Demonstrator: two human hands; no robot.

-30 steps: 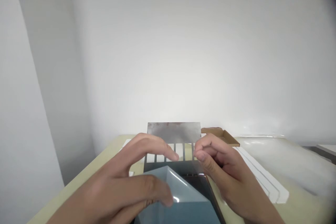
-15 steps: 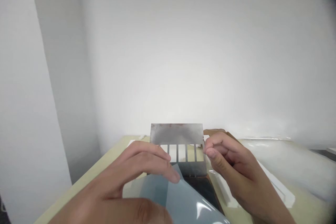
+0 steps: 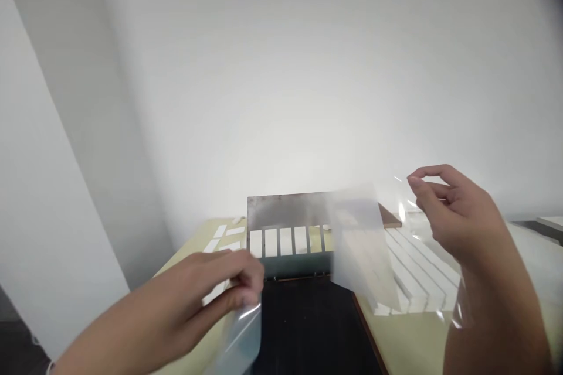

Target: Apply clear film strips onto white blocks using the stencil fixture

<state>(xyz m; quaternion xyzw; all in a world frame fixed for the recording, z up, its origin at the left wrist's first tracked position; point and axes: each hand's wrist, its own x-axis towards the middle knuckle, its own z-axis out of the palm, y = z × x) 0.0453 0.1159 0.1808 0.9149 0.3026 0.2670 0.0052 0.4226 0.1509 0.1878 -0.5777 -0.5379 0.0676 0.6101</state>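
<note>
Look at that grey metal plate [image 3: 290, 211], all cloudy and mottled, rust-brown flecks along its top edge, white strips [image 3: 271, 242] striping through its slots! Down low, a pale blue-tinted plastic film [image 3: 241, 334] glints, a clear plastic sheet [image 3: 360, 240] goes milky, and a black panel [image 3: 308, 328] shows its brown rim against a pale cream surface [image 3: 404, 345]!

Room to pass lies above the black panel [image 3: 308, 328], between the left hand [image 3: 206, 287] and the clear film [image 3: 360, 246]

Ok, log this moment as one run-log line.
left hand: pinches blue-tinted clear film | right hand: raised, grip unclear | nearby: slotted metal plate, black panel
</note>
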